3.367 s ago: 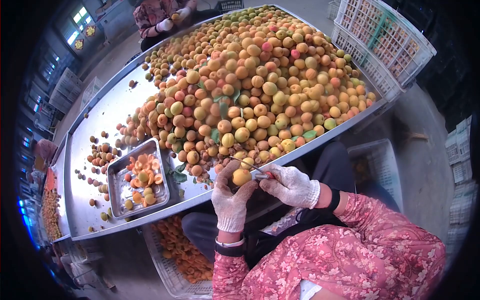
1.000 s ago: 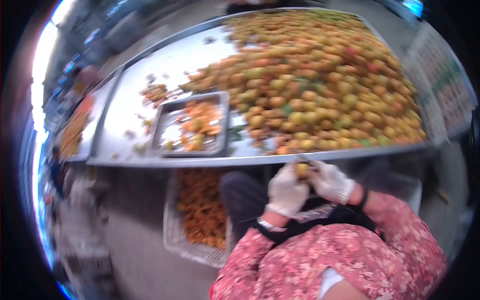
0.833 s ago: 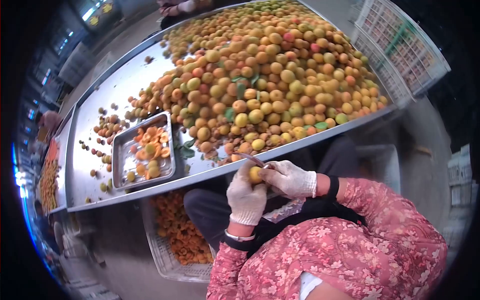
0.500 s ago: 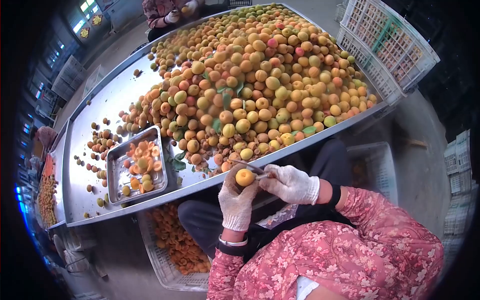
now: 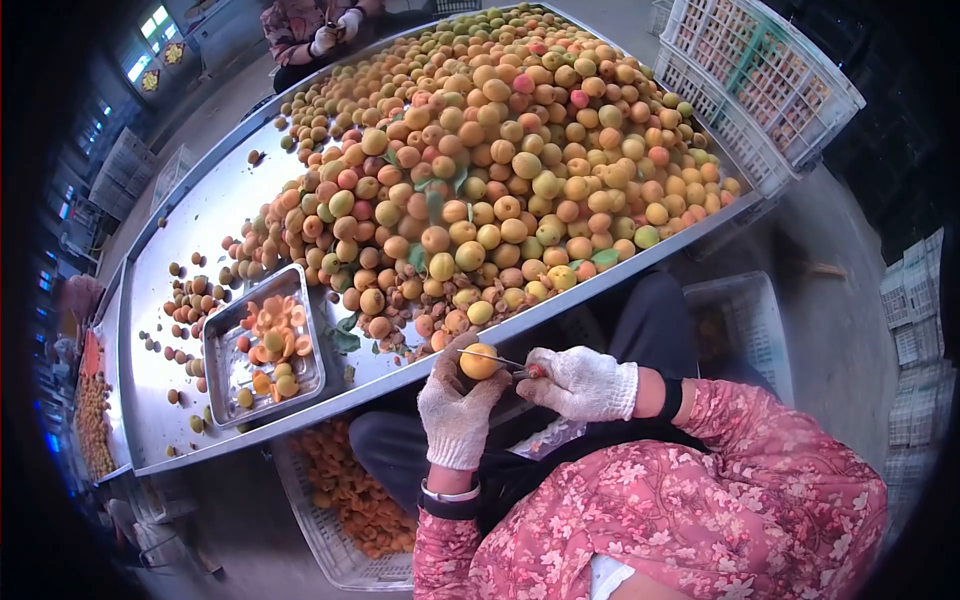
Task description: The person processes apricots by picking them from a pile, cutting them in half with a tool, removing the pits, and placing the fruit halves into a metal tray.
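Observation:
My left hand [image 5: 455, 412], in a white knit glove soiled at the fingers, is closed around a yellow-orange apricot [image 5: 478, 362] just off the table's front edge. In my gloved right hand [image 5: 580, 384] is a small knife [image 5: 508, 363] with a reddish handle, its thin blade lying across the upper face of the apricot. A large heap of whole apricots [image 5: 520, 170] covers much of the metal table [image 5: 225, 215] in front of me. Left of the hands, a metal tray [image 5: 318, 365] on the table holds apricot halves and a few whole fruits.
Below the table, a plastic crate [image 5: 320, 545] of apricot halves stands by my left leg; another crate [image 5: 770, 335] is on my right. Stacked white crates [image 5: 690, 85] stand at the table's far right corner. Across the table sits a co-worker [image 5: 300, 35] with gloved hands.
The knife blade has come over the apricot's upper face, where before it pointed past the fruit's top. The view has shifted slightly. The co-worker's hands have come closer together.

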The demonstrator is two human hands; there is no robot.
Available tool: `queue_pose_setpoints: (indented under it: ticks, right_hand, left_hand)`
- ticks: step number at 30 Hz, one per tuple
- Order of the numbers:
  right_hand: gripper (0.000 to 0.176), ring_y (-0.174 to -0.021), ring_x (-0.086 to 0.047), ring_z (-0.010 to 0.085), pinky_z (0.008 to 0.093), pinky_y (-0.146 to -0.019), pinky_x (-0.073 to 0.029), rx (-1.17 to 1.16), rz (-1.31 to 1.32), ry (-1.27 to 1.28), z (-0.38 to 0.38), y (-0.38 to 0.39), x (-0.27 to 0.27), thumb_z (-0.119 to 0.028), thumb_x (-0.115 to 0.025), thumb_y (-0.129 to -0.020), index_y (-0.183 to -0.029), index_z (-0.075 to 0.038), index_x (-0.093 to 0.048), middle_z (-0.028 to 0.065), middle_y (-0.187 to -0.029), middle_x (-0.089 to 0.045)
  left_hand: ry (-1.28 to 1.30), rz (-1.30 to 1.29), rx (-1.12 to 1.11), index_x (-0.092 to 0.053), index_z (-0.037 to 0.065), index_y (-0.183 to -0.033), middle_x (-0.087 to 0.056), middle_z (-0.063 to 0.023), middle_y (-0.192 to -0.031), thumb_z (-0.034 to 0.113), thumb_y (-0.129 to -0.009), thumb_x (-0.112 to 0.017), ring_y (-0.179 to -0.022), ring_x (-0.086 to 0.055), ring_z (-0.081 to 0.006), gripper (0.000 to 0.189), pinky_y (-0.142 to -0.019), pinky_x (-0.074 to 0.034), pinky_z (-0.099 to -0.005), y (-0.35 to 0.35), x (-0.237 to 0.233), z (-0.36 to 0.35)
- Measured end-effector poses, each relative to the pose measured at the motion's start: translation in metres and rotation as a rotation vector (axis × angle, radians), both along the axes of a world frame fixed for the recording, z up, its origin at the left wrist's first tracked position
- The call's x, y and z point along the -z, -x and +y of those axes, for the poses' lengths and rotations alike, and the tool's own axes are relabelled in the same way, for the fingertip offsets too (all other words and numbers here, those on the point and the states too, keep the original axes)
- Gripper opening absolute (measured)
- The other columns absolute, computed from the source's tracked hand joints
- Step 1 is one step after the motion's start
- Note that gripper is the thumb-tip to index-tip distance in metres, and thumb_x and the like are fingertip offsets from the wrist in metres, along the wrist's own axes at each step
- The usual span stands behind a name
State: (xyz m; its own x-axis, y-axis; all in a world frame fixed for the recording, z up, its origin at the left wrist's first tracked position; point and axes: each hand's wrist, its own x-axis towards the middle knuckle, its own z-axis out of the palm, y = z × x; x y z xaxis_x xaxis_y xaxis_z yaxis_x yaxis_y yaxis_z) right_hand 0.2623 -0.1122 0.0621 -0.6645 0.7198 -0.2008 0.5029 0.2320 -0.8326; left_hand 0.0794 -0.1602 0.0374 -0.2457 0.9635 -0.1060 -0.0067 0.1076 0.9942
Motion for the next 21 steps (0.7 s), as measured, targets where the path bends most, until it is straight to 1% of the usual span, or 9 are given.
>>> queue_pose_setpoints:
  ticks: [4,6,9,11,13,15,17,19,21]
  right_hand:
    - [0.027,-0.072,-0.064,0.0359,0.0385,-0.062,-0.048,0.027,0.003,0.029,-0.003,0.002,0.003,-0.029,-0.059,-0.094,-0.092,-0.002,-0.052,0.0171,-0.070,-0.061]
    - [0.027,-0.072,-0.064,0.0363,0.0388,-0.062,-0.048,0.039,0.026,0.037,-0.006,0.002,0.007,-0.028,-0.059,-0.093,-0.092,-0.002,-0.052,0.0175,-0.070,-0.061]
    - [0.027,-0.071,-0.064,0.0371,0.0394,-0.061,-0.048,0.028,0.059,0.009,-0.008,0.004,0.016,-0.027,-0.059,-0.093,-0.092,-0.001,-0.052,0.0180,-0.070,-0.061]
    - [0.033,-0.069,-0.063,0.0402,0.0435,-0.059,-0.048,-0.002,0.081,-0.045,-0.006,0.006,0.020,-0.035,-0.056,-0.095,-0.093,-0.003,-0.051,0.0199,-0.067,-0.060]
    - [0.032,-0.068,-0.063,0.0402,0.0434,-0.057,-0.048,0.013,0.102,-0.075,-0.007,0.009,0.026,-0.034,-0.057,-0.095,-0.094,-0.003,-0.051,0.0198,-0.067,-0.060]
    - [0.031,-0.067,-0.063,0.0402,0.0434,-0.056,-0.048,0.031,0.125,-0.106,-0.010,0.013,0.028,-0.033,-0.058,-0.094,-0.094,-0.003,-0.051,0.0197,-0.067,-0.060]
    - [0.026,-0.070,-0.063,0.0397,0.0409,-0.057,-0.047,0.089,0.163,-0.118,-0.013,0.017,0.029,-0.025,-0.062,-0.091,-0.092,-0.002,-0.051,0.0201,-0.069,-0.059]
    - [0.026,-0.068,-0.062,0.0403,0.0407,-0.055,-0.047,0.123,0.224,-0.161,-0.014,0.019,0.030,-0.025,-0.063,-0.091,-0.092,-0.002,-0.051,0.0197,-0.067,-0.058]
    - [0.025,-0.066,-0.062,0.0406,0.0411,-0.054,-0.047,0.123,0.135,-0.228,-0.013,0.019,0.032,-0.024,-0.063,-0.091,-0.094,-0.002,-0.051,0.0190,-0.065,-0.058]
  left_hand:
    - [0.004,-0.067,-0.014,-0.059,-0.004,-0.119,-0.069,-0.0079,-0.096,0.000,-0.074,-0.074,-0.087,-0.066,-0.0119,0.048,-0.079,-0.053,-0.0268,-0.001,-0.006,0.000]
    - [0.015,0.075,0.008,-0.058,-0.004,-0.119,-0.069,-0.0083,-0.096,-0.002,-0.074,-0.074,-0.087,-0.066,-0.0126,0.048,-0.079,-0.054,-0.0271,-0.002,-0.015,-0.001]
    - [0.005,-0.005,-0.006,-0.059,-0.005,-0.118,-0.069,-0.0085,-0.096,-0.003,-0.074,-0.073,-0.086,-0.067,-0.0134,0.046,-0.080,-0.053,-0.0271,-0.003,-0.012,-0.003]
    - [0.007,0.021,-0.002,-0.058,-0.004,-0.118,-0.069,-0.0085,-0.097,-0.003,-0.075,-0.073,-0.087,-0.067,-0.0140,0.046,-0.079,-0.054,-0.0271,-0.001,-0.011,-0.004]
    - [0.006,0.048,-0.005,-0.057,-0.004,-0.119,-0.069,-0.0086,-0.098,-0.003,-0.075,-0.072,-0.087,-0.067,-0.0146,0.047,-0.079,-0.054,-0.0271,0.000,-0.009,-0.003]
    - [-0.005,-0.201,0.012,-0.056,-0.004,-0.121,-0.067,-0.0097,-0.104,-0.002,-0.079,-0.069,-0.093,-0.066,-0.0158,0.045,-0.080,-0.053,-0.0263,-0.001,-0.008,-0.001]
    - [-0.012,-0.321,0.035,-0.054,-0.003,-0.122,-0.066,-0.0106,-0.108,0.002,-0.082,-0.068,-0.097,-0.064,-0.0168,0.043,-0.083,-0.052,-0.0271,-0.003,-0.001,0.000]
    - [-0.012,-0.444,0.061,-0.053,-0.003,-0.124,-0.064,-0.0114,-0.112,0.006,-0.086,-0.068,-0.101,-0.063,-0.0179,0.042,-0.086,-0.051,-0.0279,-0.010,0.003,0.001]
    - [-0.017,-0.669,-0.015,-0.052,-0.003,-0.124,-0.063,-0.0115,-0.114,0.019,-0.091,-0.066,-0.109,-0.059,-0.0195,0.042,-0.092,-0.049,-0.0305,-0.016,0.002,0.006]
